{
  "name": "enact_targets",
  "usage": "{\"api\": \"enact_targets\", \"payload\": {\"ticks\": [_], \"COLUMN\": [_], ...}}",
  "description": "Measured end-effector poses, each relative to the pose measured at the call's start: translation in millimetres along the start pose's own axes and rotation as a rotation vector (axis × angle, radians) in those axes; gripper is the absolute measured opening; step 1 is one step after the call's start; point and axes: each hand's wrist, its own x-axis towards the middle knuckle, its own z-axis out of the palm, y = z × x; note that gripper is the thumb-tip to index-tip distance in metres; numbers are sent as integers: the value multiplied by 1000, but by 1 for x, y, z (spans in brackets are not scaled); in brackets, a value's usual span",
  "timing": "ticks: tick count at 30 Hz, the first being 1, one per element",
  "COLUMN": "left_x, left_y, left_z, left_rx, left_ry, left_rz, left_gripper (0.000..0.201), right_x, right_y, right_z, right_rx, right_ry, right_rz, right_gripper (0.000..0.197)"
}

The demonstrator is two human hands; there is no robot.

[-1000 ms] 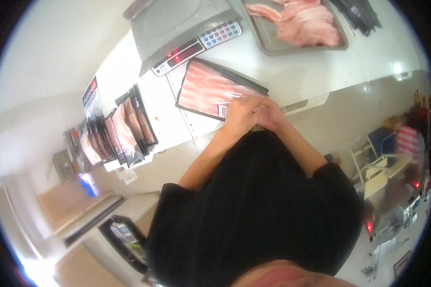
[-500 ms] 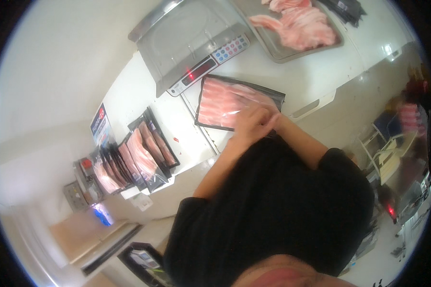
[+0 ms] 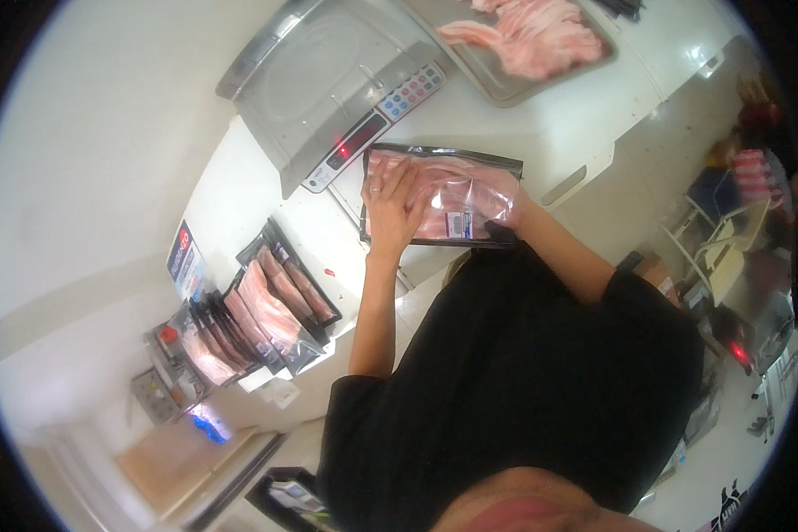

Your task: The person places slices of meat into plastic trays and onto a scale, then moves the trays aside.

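A clear-and-black plastic pack of sliced pinkish meat [image 3: 465, 191] lies on the white table in front of me. It has a small white-and-blue label [image 3: 459, 225] near its near edge. My left hand [image 3: 392, 199] rests flat on the pack's left part, its fingers stretched out and slightly apart over the film. At the pack's right edge is my right hand [image 3: 520, 215]; its fingers are hidden by the pack and glare, so I cannot tell whether they grip it.
A metal-topped digital scale [image 3: 328, 80] stands just beyond the pack. Farther right is a metal tray [image 3: 508, 96] with raw meat [image 3: 550, 40]. Several filled meat packs [image 3: 270, 306] stand in a row at the left, beside a printed card [image 3: 184, 260]. A folding chair [image 3: 723, 266] is at the right.
My hands, close together over the pack's near right part before, are now apart. The left hand has moved left onto the pack, and the label has come into sight.
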Motion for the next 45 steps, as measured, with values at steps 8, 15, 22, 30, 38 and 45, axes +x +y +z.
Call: {"api": "enact_targets", "payload": {"ticks": [8, 15, 22, 30, 38, 45], "left_x": [-5, -5, -81, -107, -89, -95], "left_y": [5, 22, 86, 148, 183, 218], "left_z": [3, -4, -8, 75, 140, 87], "left_rx": [13, -182, -518, -1169, -1068, -1388], "left_ry": [-29, 24, 323, 129, 412, 597], "left_rz": [20, -1, -660, -1114, -1267, -1106], "left_gripper": [41, 33, 23, 58, 50, 38], "right_x": [-28, -77, -107, -10, 7, -4], "right_y": [-3, -13, -69, -125, -125, -122], "right_z": [1, -3, -44, -20, -37, -35], "right_rx": [239, 319, -649, -1327, -1334, -1126], "right_ry": [250, 603, 733, 200, -55, -201], "right_rz": [-9, -57, 73, 639, 841, 670], "right_gripper": [50, 49, 46, 61, 42, 41]}}
